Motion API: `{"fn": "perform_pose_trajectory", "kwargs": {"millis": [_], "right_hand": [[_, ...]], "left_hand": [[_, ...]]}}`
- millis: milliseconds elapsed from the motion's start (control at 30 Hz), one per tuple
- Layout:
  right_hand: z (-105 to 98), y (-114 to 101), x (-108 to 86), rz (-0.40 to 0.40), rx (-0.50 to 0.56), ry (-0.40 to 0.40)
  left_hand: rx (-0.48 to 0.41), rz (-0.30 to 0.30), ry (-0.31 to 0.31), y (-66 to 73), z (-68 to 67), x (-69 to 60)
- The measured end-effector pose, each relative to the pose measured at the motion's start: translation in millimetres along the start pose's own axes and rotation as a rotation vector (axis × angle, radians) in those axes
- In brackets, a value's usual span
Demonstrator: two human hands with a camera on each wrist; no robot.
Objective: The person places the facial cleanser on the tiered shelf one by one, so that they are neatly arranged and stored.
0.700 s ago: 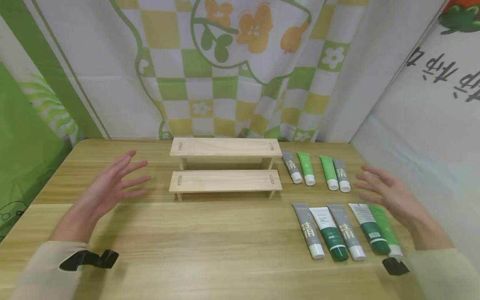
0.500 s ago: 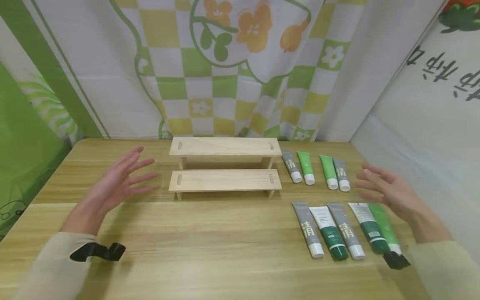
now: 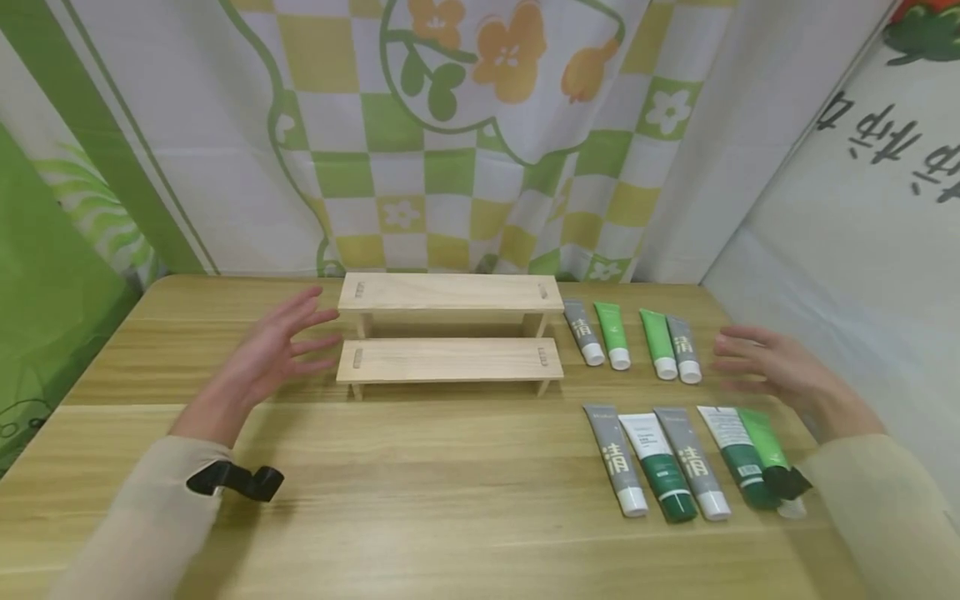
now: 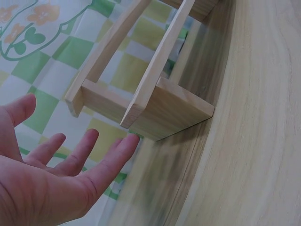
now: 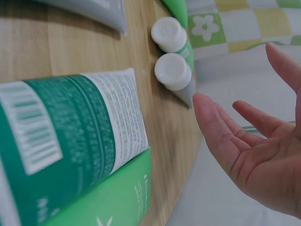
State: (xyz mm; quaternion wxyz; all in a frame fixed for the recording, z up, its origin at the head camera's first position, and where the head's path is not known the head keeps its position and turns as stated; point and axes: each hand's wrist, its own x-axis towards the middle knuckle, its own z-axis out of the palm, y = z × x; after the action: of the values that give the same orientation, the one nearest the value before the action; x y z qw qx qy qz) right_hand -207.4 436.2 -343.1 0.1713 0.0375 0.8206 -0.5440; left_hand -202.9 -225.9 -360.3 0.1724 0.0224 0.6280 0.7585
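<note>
My left hand point(image 3: 273, 350) hovers just left of a two-step wooden shelf point(image 3: 450, 360), fingers spread and pointing at its left end. In the left wrist view the fingertips point(image 4: 127, 143) come close to the shelf's side panel point(image 4: 176, 110); whether they touch I cannot tell. Over the right of the table, my right hand point(image 3: 787, 375) holds nothing, its fingers loosely extended. Nearest to it are a small grey tube point(image 3: 682, 348) and a small green tube point(image 3: 657, 343). A white-and-dark-green tube point(image 3: 738, 454) and a larger green tube point(image 3: 763, 437) lie below it.
Farther left lie another small grey tube point(image 3: 583, 332) and small green tube point(image 3: 613, 335). The front row also has two large grey tubes, one at its left end point(image 3: 615, 458), and a white-green tube point(image 3: 660, 467). A checked curtain point(image 3: 480, 183) hangs behind the table point(image 3: 420, 492).
My left hand has moved right, toward the shelf's left end. The right hand has shifted only slightly, its forearm moving up a little. Shelf and tubes stay in place.
</note>
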Motion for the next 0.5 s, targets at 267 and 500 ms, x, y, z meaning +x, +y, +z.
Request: {"fn": "perform_pose_trajectory", "kwargs": {"millis": [267, 500], "right_hand": [[-4, 2, 18.6, 0.054, -0.032, -0.024], [-1, 1, 32.2, 0.121, -0.05, -0.06]], "left_hand": [[0.05, 0.015, 0.004, -4.6, 7.5, 9.2], [0.046, 0.019, 0.009, -5.7, 12.7, 11.8]]}}
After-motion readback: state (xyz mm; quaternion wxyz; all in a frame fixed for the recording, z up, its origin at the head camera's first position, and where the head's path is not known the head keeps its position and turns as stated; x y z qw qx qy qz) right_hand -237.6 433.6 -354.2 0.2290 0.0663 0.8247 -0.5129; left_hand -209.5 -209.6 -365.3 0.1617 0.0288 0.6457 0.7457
